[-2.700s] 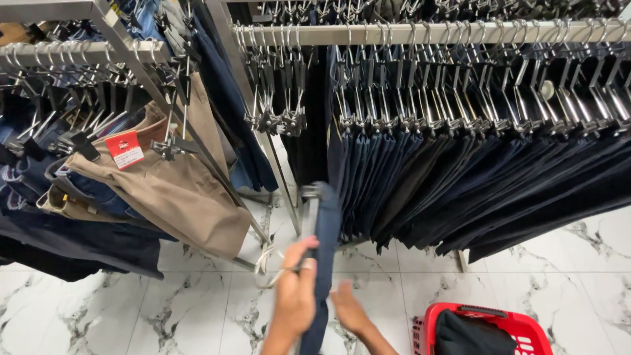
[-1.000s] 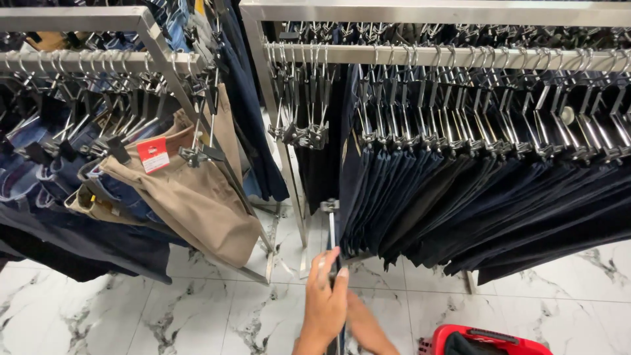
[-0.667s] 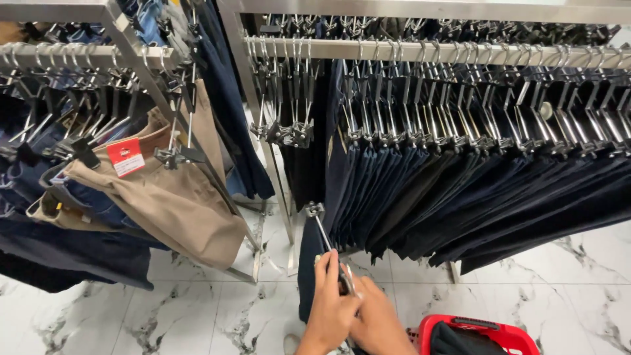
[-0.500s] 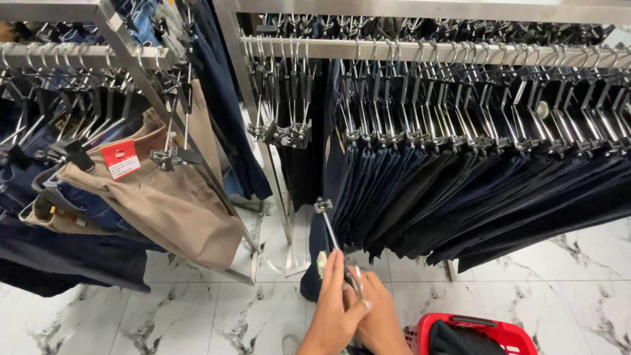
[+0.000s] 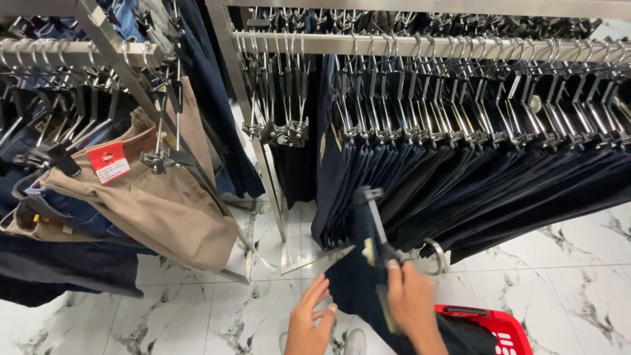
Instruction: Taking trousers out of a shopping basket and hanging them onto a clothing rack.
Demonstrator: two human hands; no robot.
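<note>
My right hand [image 5: 411, 304] grips a metal clip hanger [image 5: 376, 222] near its hook [image 5: 435, 256]. The hanger is tilted, with its hook to the right. A pair of dark navy trousers [image 5: 355, 283] hangs from its clips. My left hand [image 5: 309, 323] is lower left of it, fingers apart, fingertips against the trouser fabric. Both hands are just below the left end of a long row of navy trousers [image 5: 499, 184] clipped on a steel rail [image 5: 427, 45].
Several empty clip hangers [image 5: 282, 128] hang at the rail's left end beside an upright post [image 5: 253, 131]. A second rack on the left carries beige trousers [image 5: 164, 207] with a red tag [image 5: 108, 162] and denim. A red basket [image 5: 490, 323] sits on the white marble floor [image 5: 565, 263].
The hanger has tipped so its hook points right. My left hand has come off the hanger and dropped to the fabric, while my right hand keeps hold of the hanger.
</note>
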